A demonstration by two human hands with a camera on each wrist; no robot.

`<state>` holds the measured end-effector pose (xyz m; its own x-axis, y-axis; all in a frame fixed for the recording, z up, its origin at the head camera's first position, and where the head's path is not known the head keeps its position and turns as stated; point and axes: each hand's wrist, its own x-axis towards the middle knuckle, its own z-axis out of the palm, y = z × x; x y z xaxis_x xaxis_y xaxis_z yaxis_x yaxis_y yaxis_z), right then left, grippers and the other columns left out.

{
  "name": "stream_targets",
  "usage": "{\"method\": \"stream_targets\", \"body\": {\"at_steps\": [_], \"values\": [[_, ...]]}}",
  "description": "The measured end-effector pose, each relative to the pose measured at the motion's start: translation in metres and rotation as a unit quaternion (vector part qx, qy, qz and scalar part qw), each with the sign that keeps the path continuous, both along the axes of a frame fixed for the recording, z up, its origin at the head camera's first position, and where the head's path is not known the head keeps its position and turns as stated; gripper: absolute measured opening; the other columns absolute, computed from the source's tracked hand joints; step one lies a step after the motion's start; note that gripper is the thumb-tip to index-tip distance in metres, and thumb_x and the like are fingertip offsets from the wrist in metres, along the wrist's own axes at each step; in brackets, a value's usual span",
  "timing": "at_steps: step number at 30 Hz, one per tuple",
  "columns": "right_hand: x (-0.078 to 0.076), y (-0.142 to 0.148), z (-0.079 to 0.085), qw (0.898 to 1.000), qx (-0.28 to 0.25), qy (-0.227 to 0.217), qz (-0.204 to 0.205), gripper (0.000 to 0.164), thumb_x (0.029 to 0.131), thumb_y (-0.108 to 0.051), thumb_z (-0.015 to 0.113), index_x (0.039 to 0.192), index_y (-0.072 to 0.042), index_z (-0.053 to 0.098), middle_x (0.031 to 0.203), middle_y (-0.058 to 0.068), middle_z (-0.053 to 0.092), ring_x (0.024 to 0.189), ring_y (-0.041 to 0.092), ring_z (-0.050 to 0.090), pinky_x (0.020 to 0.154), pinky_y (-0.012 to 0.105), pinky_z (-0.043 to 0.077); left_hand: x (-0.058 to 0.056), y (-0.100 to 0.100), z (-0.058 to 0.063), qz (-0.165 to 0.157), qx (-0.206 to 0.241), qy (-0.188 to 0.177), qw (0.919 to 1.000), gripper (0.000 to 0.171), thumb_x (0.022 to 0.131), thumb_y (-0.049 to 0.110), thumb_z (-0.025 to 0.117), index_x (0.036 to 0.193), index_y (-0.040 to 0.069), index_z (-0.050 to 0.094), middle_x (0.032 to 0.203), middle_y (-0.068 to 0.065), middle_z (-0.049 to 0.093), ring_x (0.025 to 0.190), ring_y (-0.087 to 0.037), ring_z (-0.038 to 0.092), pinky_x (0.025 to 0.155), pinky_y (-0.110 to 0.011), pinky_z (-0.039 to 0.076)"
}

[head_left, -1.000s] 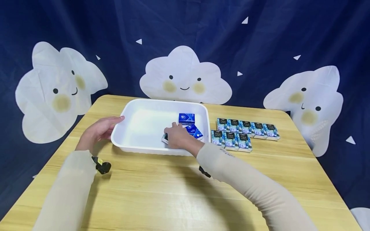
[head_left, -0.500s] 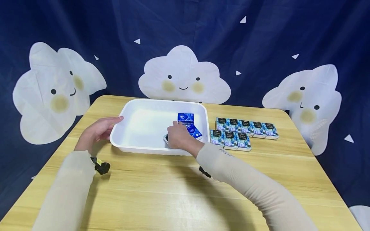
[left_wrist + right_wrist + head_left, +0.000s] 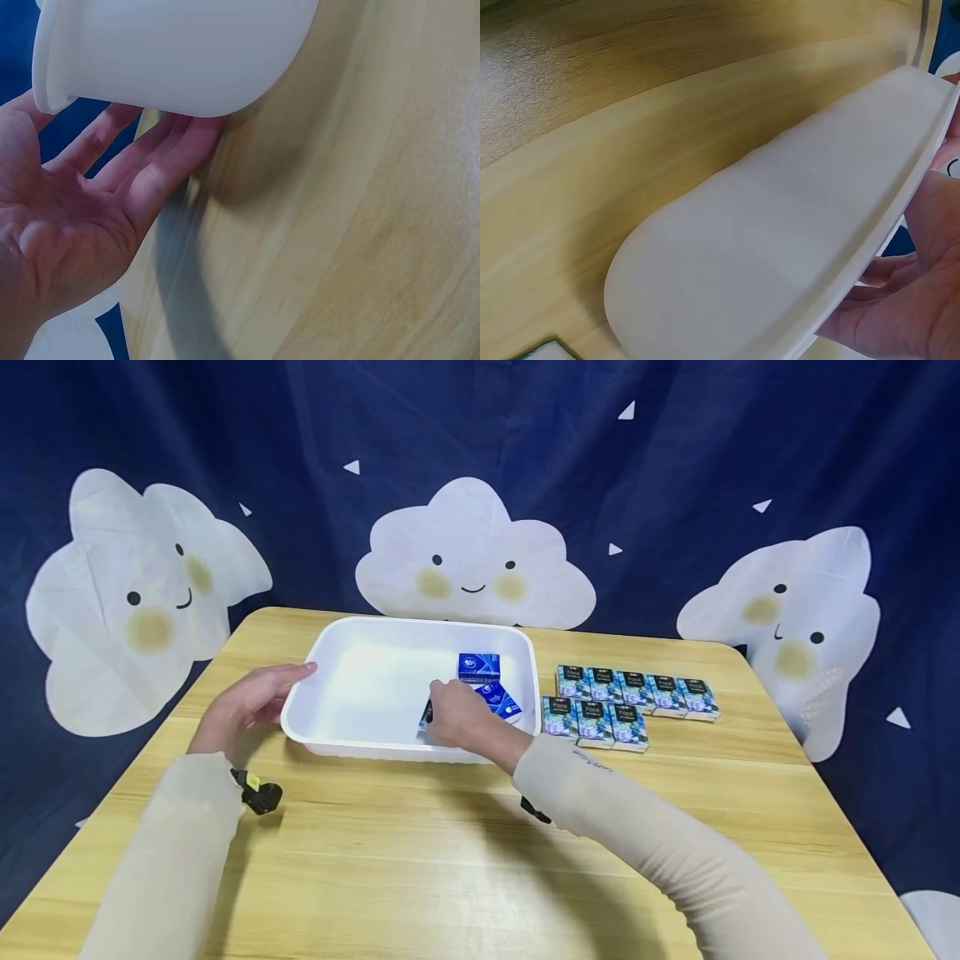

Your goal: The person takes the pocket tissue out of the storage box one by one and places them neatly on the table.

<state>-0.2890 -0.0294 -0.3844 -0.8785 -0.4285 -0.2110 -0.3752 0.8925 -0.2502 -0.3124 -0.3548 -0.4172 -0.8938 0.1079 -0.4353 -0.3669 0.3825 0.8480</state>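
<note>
My left hand (image 3: 258, 696) holds the left end of a white plastic tub (image 3: 352, 748), thumb at its rim. In the left wrist view, the fingers (image 3: 161, 161) reach behind and under the tub's wall. My right hand (image 3: 459, 714) is inside the tub near its front right, gripping a small tissue pack (image 3: 425, 718) that it mostly covers. Just beyond that hand lie two blue tissue packs, one flat at the back (image 3: 478, 667) and one slanted (image 3: 498, 702). In the right wrist view, the tub wall hides the right hand's fingertips and the pack.
Right of the tub, floral "Face" tissue packs stand in two rows, a back row (image 3: 636, 691) of several and a front row (image 3: 595, 723) of three. The wooden table (image 3: 420, 860) extends in front. A dark blue cloud-print curtain (image 3: 637, 468) hangs behind.
My right hand has turned and shifted slightly left within the tub, with the tissue pack now standing more upright at its fingers. The left hand stays at the tub's end.
</note>
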Motion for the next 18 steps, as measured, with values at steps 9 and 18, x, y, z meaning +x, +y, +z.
{"method": "stream_targets", "body": {"at_steps": [9, 18], "values": [[-0.001, 0.009, 0.01, 0.998, -0.046, 0.037, -0.008, 0.031, 0.087, -0.026, 0.075, 0.1, -0.006, 0.056, 0.084, 0.006, 0.06, 0.071, 0.017, 0.056, 0.058, 0.026, 0.046, 0.0, -0.001, -0.001, -0.004, -0.001, 0.002, 1.0, 0.091, 0.098, 0.062, 0.054, 0.16, 0.004, 0.022, 0.095, 0.012, 0.073, 0.088, -0.008, 0.072, 0.078, -0.031, 0.06], [-0.011, 0.027, 0.032, 0.994, -0.069, 0.058, -0.058, 0.035, 0.085, -0.033, 0.074, 0.099, -0.007, 0.056, 0.085, 0.006, 0.061, 0.07, 0.018, 0.062, 0.057, 0.028, 0.051, -0.001, -0.001, -0.001, -0.004, 0.001, 0.0, 1.0, 0.091, 0.098, 0.062, 0.054, 0.16, 0.004, 0.022, 0.095, 0.012, 0.073, 0.088, -0.008, 0.072, 0.078, -0.03, 0.059]]}}
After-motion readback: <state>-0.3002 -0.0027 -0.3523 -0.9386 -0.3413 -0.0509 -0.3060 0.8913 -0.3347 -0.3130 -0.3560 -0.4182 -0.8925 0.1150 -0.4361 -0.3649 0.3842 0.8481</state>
